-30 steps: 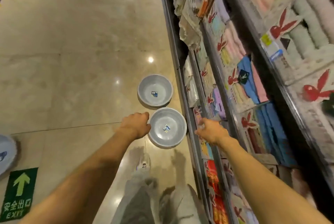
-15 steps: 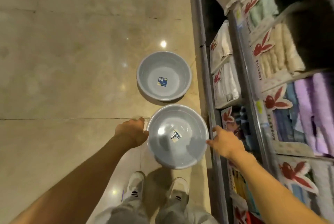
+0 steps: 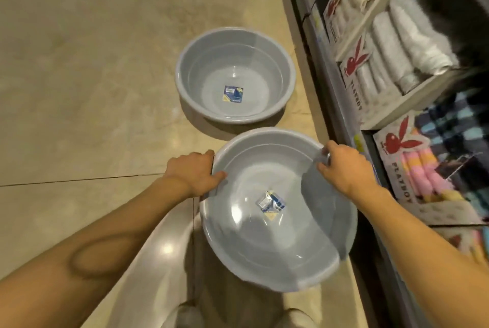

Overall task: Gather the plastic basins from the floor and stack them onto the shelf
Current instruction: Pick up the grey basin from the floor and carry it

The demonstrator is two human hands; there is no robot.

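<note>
On the beige tiled floor (image 3: 79,68) beside the shelf (image 3: 321,44) sit two grey plastic basins, near basin (image 3: 280,237) and far basin (image 3: 235,75), rims close but apart; far basin upright on the floor, just left of the shelf base, blue and white sticker (image 3: 233,94) stuck on its bottom, text too small to read; near basin has a similar sticker (image 3: 272,202), white, blue and yellow, blurred, unreadable; shelf holds rolled towels in boxes, white rolls in upper box (image 3: 352,71) with red rabbit-head logo and red "PLAYBOY" lettering down the front, lower box (image 3: 397,158) same logo and "PLAYBOY" wording, pink, orange and yellow rolls inside; left hand (image 3: 194,173) closed over the left rim of the near basin, thumb inside the wall, other fingers wrapped outside under the rim; right hand (image 3: 344,169) closed over the upper right rim, fingers curled over the edge into the basin, thumb hidden; near basin tilted, held at both sides, looks raised off the floor, its underside not visible so contact with the floor cannot be told; shoe tips (image 3: 189,314) show at bottom edge
</note>
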